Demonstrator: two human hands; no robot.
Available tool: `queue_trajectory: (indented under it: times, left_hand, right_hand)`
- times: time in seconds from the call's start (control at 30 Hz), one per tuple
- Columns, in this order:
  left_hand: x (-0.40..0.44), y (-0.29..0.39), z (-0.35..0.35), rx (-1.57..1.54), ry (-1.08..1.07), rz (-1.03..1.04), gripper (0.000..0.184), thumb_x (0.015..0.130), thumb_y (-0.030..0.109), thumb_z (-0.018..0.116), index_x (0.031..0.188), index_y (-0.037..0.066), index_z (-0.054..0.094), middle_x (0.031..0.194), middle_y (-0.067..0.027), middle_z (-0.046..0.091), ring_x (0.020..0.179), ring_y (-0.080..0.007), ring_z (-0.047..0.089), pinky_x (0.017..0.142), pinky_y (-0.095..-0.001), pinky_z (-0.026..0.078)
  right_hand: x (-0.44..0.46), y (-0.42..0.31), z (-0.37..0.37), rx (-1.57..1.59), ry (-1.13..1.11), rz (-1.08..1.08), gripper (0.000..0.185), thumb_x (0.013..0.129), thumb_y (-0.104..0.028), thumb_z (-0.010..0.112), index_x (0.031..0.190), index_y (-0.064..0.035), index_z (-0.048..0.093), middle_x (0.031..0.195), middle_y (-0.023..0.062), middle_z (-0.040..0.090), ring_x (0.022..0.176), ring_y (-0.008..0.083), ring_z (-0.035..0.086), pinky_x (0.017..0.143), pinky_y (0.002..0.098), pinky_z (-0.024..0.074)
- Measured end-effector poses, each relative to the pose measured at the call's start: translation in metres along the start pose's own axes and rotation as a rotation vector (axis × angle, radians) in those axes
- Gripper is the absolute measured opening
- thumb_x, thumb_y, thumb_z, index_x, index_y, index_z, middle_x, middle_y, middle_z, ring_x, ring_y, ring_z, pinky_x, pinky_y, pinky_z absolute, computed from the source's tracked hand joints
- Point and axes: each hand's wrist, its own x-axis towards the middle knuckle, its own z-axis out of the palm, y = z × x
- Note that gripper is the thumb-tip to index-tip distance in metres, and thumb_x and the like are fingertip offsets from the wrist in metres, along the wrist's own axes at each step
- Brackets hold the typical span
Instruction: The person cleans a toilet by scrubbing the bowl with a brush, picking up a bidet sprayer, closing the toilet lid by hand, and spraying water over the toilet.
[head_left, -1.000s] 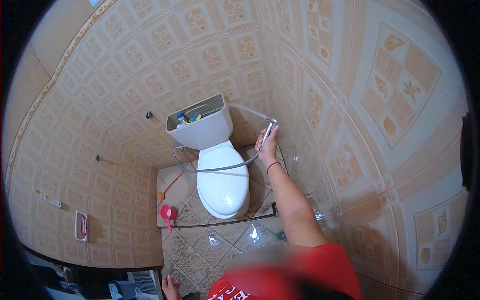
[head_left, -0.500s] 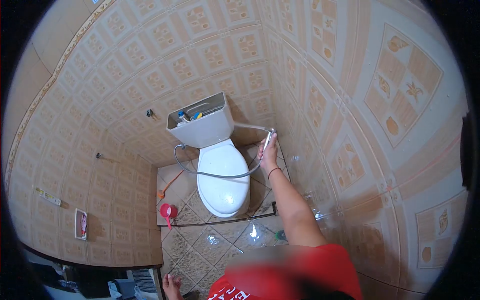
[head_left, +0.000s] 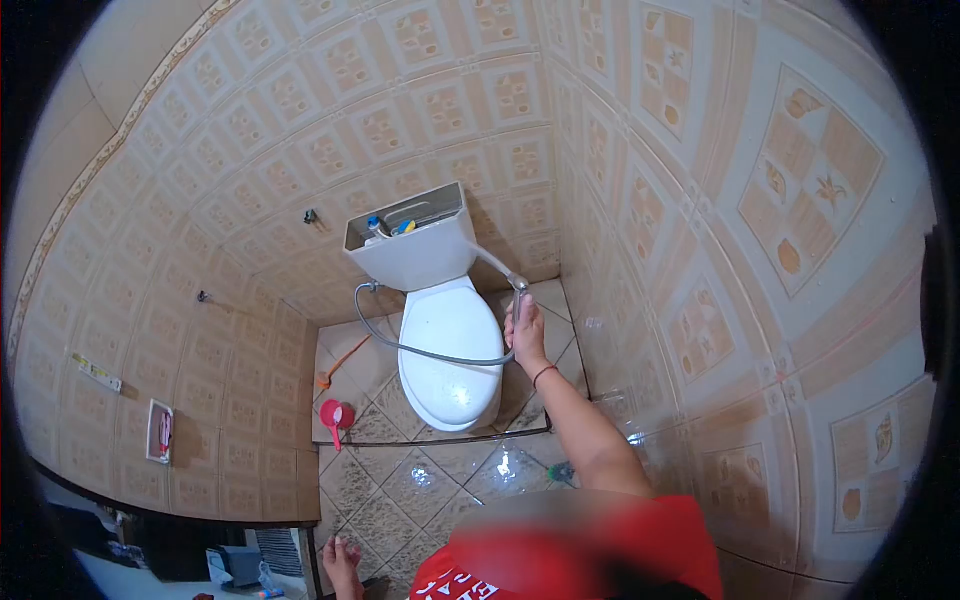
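My right hand (head_left: 526, 328) is wrapped round a bidet sprayer (head_left: 519, 284), whose head points up and left. A pale jet of water (head_left: 492, 261) runs from it to the right side of the grey-white cistern (head_left: 415, 258). The sprayer's grey hose (head_left: 437, 354) loops across the closed white toilet lid (head_left: 448, 325) to a fitting below the cistern's left end. Low in the view, my left hand (head_left: 342, 562) hangs over the floor with loosely bent fingers, holding nothing. The cistern's top is off; a blue-capped bottle (head_left: 377, 226) and a yellow-and-blue item (head_left: 404, 228) show there.
A pink dipper (head_left: 337, 414) and an orange-handled brush (head_left: 342, 364) lie on the wet tiles left of the toilet. A low step edge (head_left: 400, 443) crosses the floor. A green-bristled brush (head_left: 562, 472) lies near my right arm. Wall taps (head_left: 310, 216) and a soap dish (head_left: 160, 431) jut out at left.
My right hand has moved left and slightly down with the sprayer, closer to the toilet. The water jet now slants more steeply up to the cistern's side. The view has shifted slightly.
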Motion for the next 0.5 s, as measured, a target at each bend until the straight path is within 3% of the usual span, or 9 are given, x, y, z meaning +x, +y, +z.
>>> queue_trajectory:
  times: [0.13,0.5]
  left_hand:
    - [0.003,-0.005,0.0,-0.02,0.021,-0.009,0.035,0.086,0.027,0.052,0.112,0.006,0.044,0.088,-0.0061,0.054,0.064,-0.0156,0.056,0.051,-0.0258,0.046]
    - [-0.015,0.005,0.001,-0.023,0.019,-0.003,0.034,0.085,0.028,0.052,0.111,0.007,0.045,0.088,-0.0047,0.055,0.063,-0.0157,0.057,0.053,-0.0248,0.046]
  right_hand:
    - [0.0,-0.004,0.004,0.064,0.11,-0.035,0.052,0.085,-0.057,0.031,0.075,-0.0079,0.044,0.047,-0.001,0.038,0.033,0.0074,0.034,0.029,0.0204,0.0269]
    - [-0.004,-0.019,0.014,0.025,0.083,-0.015,0.051,0.086,-0.055,0.031,0.071,-0.0085,0.045,0.047,-0.0018,0.039,0.035,0.0073,0.036,0.032,0.0206,0.0284]
